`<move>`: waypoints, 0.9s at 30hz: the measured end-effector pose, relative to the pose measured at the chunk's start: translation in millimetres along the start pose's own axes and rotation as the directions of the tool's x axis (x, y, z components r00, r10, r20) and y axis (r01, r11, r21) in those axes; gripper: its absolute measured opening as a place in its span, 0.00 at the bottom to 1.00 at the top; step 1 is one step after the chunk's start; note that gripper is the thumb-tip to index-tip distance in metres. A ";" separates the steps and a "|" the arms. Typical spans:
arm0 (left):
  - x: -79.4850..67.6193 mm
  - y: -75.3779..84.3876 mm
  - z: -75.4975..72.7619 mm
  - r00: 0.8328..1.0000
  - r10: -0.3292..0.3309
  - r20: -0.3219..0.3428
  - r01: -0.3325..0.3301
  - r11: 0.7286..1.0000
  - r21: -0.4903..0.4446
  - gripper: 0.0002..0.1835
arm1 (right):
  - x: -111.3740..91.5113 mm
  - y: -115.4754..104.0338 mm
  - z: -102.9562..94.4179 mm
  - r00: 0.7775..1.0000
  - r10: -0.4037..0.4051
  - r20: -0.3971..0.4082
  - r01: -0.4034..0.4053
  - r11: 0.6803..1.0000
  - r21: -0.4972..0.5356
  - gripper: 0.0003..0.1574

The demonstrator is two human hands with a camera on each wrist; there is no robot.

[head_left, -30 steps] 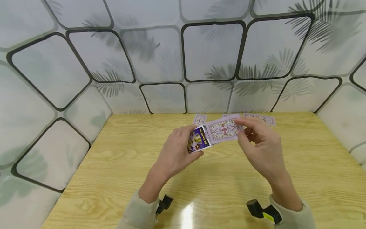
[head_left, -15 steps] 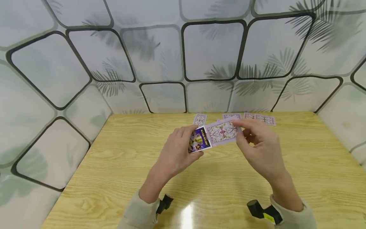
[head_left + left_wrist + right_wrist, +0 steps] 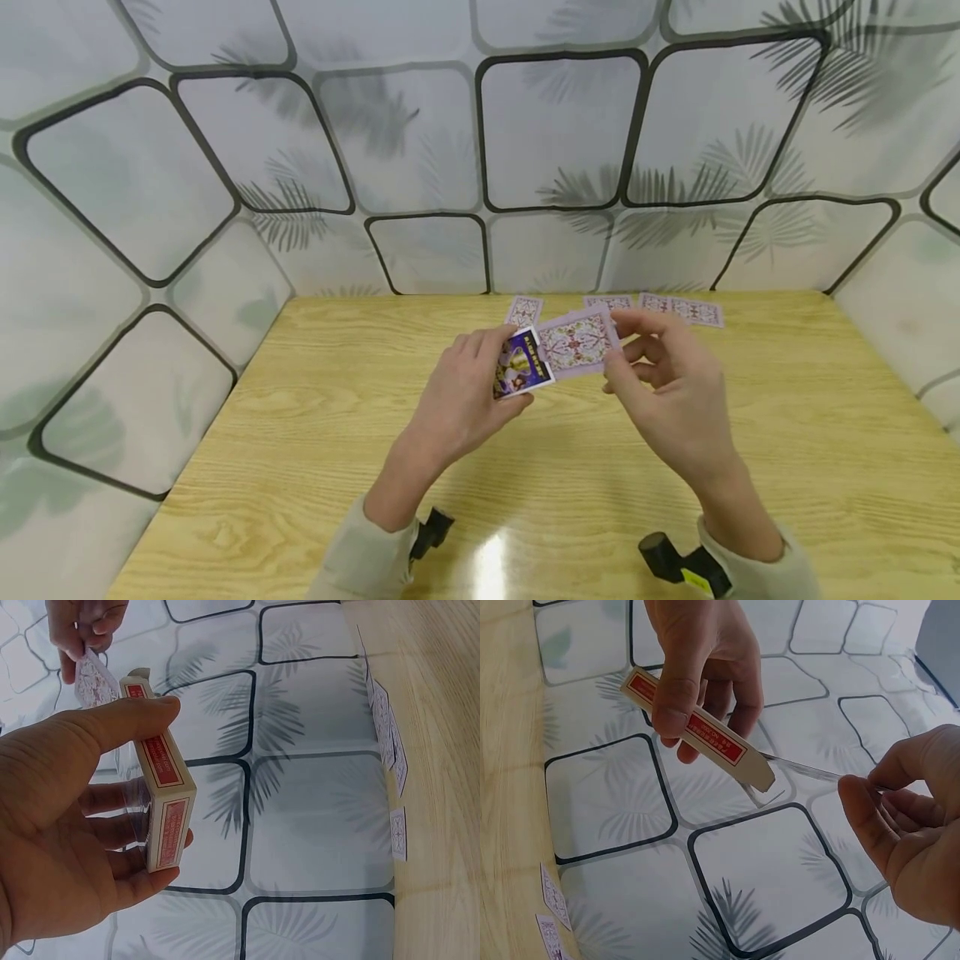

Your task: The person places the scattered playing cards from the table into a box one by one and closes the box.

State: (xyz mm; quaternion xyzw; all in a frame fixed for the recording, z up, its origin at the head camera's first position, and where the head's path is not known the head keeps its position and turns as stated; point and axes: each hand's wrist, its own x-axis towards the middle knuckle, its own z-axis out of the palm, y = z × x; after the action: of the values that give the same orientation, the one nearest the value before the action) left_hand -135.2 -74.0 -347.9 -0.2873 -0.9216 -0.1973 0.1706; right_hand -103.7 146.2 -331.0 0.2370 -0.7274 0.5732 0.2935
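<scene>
My left hand [image 3: 461,392] grips a purple-fronted playing card box [image 3: 521,364] around its long edges, above the table. In the left wrist view the thumb lies along the white-and-red side of the box [image 3: 161,769]. Floral-backed playing cards [image 3: 576,342] stick out of the box's right end. My right hand [image 3: 675,392] pinches their outer end between thumb and fingers. The right wrist view shows the cards [image 3: 802,766] edge-on as a thin stack, running from the box's open end to my right fingertips. An open flap stands out beside that end.
Several loose cards lie back-up along the table's far edge: one card [image 3: 525,311] on the left, another card [image 3: 609,302] behind the held ones, and overlapping cards [image 3: 697,312] on the right. A patterned cloth wall [image 3: 420,142] rises directly behind the wooden table [image 3: 315,450].
My right hand has moved left toward the box, and a shorter length of the cards shows outside it. My left hand and the box have barely moved.
</scene>
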 end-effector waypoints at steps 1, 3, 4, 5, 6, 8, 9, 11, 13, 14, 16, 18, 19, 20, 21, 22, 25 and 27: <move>0.1 -0.1 0.2 1.000 0.000 -0.002 0.000 1.000 0.003 0.42 | -0.3 0.0 0.7 1.000 0.002 0.000 -0.002 1.000 0.012 0.25; 0.2 -0.4 0.5 1.000 0.002 -0.006 -0.002 1.000 0.006 0.42 | -0.8 0.2 1.2 1.000 -0.002 -0.001 0.002 1.000 0.024 0.25; 0.1 -0.5 0.7 1.000 0.003 -0.007 -0.003 1.000 0.007 0.41 | -0.9 0.4 1.1 1.000 -0.005 -0.001 0.005 1.000 0.025 0.25; 0.0 -0.7 1.0 1.000 0.005 -0.009 -0.005 1.000 0.006 0.41 | -1.0 0.6 0.9 1.000 -0.007 -0.001 0.007 1.000 0.027 0.25; -0.1 -0.8 1.1 1.000 0.007 -0.012 -0.007 1.000 0.005 0.41 | -1.1 0.8 0.6 1.000 -0.011 -0.001 0.011 0.999 0.032 0.25; -0.3 -1.0 1.4 1.000 0.012 -0.015 -0.011 1.000 0.011 0.41 | -1.2 0.9 0.0 1.000 -0.013 0.006 0.013 0.999 0.037 0.25; -0.5 -1.2 1.7 1.000 0.013 -0.016 -0.013 1.000 0.015 0.41 | -1.2 0.9 0.0 1.000 -0.013 0.008 0.013 0.999 0.040 0.25; -0.8 -1.1 1.6 1.000 0.016 -0.019 -0.016 1.000 0.018 0.41 | -1.3 0.6 0.3 1.000 -0.012 0.014 0.011 0.999 0.042 0.25; -0.7 -0.7 1.4 1.000 0.016 -0.020 -0.016 1.000 0.020 0.41 | -1.1 0.0 0.8 1.000 -0.011 0.020 0.010 0.999 0.037 0.25; -0.7 -0.8 1.4 1.000 0.016 -0.020 -0.015 1.000 0.020 0.41 | -0.9 -0.4 1.1 1.000 -0.007 0.025 0.006 0.999 0.034 0.25; -0.8 -0.6 1.0 1.000 0.015 -0.020 -0.015 1.000 0.018 0.41 | -0.3 -1.1 1.8 0.999 -0.007 0.034 0.006 0.999 0.032 0.24; -1.0 -0.8 1.3 1.000 0.017 -0.021 -0.016 1.000 0.018 0.41 | -0.2 -1.5 2.9 0.999 -0.017 0.040 0.016 0.999 0.031 0.23; -1.0 -0.9 1.4 1.000 0.019 -0.022 -0.018 1.000 0.017 0.41 | -0.2 -1.6 3.4 0.999 -0.022 0.045 0.021 0.999 0.030 0.23; -1.0 -0.8 1.5 1.000 0.019 -0.024 -0.019 1.000 0.014 0.41 | -0.1 -1.8 4.1 0.998 -0.027 0.049 0.025 0.999 0.032 0.23; -1.1 -0.9 1.5 1.000 0.019 -0.024 -0.019 1.000 0.011 0.41 | -0.3 -1.8 4.8 0.998 -0.034 0.051 0.033 0.999 0.030 0.23; -1.1 -0.8 1.5 0.999 0.020 -0.025 -0.020 1.000 0.008 0.41 | -0.7 -1.7 5.6 0.998 -0.043 0.052 0.042 0.999 0.024 0.23; -1.1 -1.0 1.6 1.000 0.019 -0.025 -0.019 1.000 0.009 0.41 | -1.1 -1.8 7.2 0.997 -0.047 0.055 0.047 0.999 0.005 0.24; -0.9 -1.2 1.6 1.000 0.018 -0.024 -0.018 1.000 0.012 0.41 | -1.3 -1.6 7.8 0.997 -0.043 0.058 0.043 0.999 -0.003 0.24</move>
State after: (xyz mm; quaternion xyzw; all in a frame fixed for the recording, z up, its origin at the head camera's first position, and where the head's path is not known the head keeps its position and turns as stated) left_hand -135.5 -74.5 -350.0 -0.2924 -0.9179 -0.1939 0.1853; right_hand -102.9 138.2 -332.1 0.2685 -0.7315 0.5580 0.2853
